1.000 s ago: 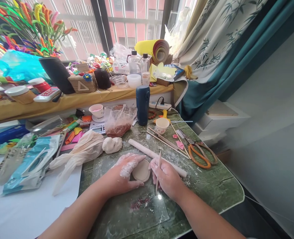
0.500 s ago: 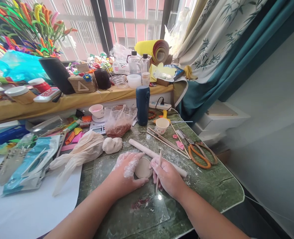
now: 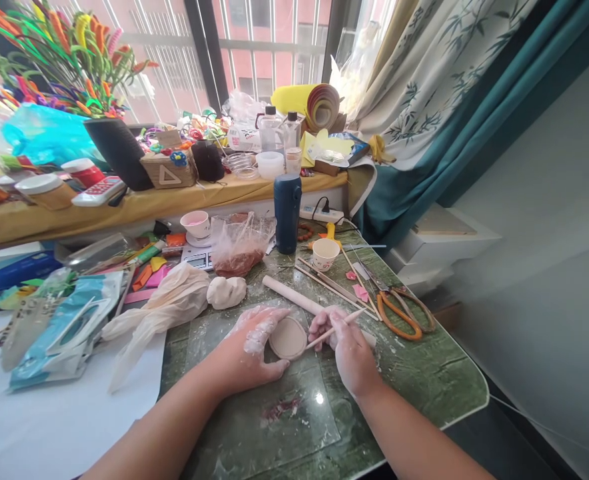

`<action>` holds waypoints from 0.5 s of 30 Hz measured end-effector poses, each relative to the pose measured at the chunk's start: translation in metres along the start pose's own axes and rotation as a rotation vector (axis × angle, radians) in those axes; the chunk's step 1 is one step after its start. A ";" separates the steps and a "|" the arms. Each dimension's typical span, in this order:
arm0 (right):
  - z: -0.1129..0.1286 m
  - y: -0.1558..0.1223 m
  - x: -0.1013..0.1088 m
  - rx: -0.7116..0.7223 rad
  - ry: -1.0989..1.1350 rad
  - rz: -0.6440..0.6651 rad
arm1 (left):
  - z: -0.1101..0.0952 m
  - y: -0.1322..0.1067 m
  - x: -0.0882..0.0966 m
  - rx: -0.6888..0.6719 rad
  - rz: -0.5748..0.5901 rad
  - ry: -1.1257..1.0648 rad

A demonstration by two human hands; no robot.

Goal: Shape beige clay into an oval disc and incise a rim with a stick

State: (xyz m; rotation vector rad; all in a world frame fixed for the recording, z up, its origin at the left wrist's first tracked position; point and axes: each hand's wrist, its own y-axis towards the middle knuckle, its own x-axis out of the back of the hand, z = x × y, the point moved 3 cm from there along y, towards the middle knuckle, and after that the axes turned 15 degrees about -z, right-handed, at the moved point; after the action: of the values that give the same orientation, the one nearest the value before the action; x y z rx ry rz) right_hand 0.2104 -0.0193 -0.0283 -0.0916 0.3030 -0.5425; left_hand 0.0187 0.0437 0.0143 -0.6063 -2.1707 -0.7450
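Observation:
A round, pale clay disc [image 3: 288, 338] with a raised rim lies on a clear sheet [image 3: 304, 427]. My left hand [image 3: 254, 343], dusted white, curves its thumb and fingers around the disc's left side and steadies it. In my right hand [image 3: 349, 343] a thin pointed stick [image 3: 323, 338] is pinched, its tip at the disc's right edge. Behind that hand lies a pale rolling pin [image 3: 294, 297], partly covered by the fingers. A lump of white clay [image 3: 226, 292] rests beyond my left hand, beside a crumpled plastic bag [image 3: 174, 293].
Orange-handled scissors [image 3: 399, 313], thin sticks [image 3: 339, 288] and a paper cup [image 3: 325, 254] occupy the right side. Farther back stand a dark blue bottle [image 3: 287, 217] and a bag of brown material [image 3: 239, 257]. Packets [image 3: 69, 327] and white paper [image 3: 89, 413] spread across the left.
My right hand has shifted slightly right and turned the stick from near upright to a low slant, with its tip now at the disc's edge. My left hand stays around the disc.

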 end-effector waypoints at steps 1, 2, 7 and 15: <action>0.000 0.002 0.001 0.009 0.021 -0.025 | 0.001 -0.001 0.000 0.009 0.000 -0.001; -0.001 0.004 0.003 0.019 0.036 -0.050 | 0.003 -0.001 0.001 0.025 0.001 0.004; -0.005 0.011 0.011 0.089 0.024 -0.156 | 0.013 -0.005 0.008 0.122 0.012 0.042; -0.005 0.009 0.015 0.088 -0.019 -0.164 | 0.032 -0.005 0.006 0.380 -0.193 -0.228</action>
State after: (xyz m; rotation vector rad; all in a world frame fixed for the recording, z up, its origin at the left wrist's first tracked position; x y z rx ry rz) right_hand 0.2256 -0.0194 -0.0385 -0.0359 0.2542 -0.7164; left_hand -0.0033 0.0625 -0.0003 -0.2975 -2.5222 -0.3529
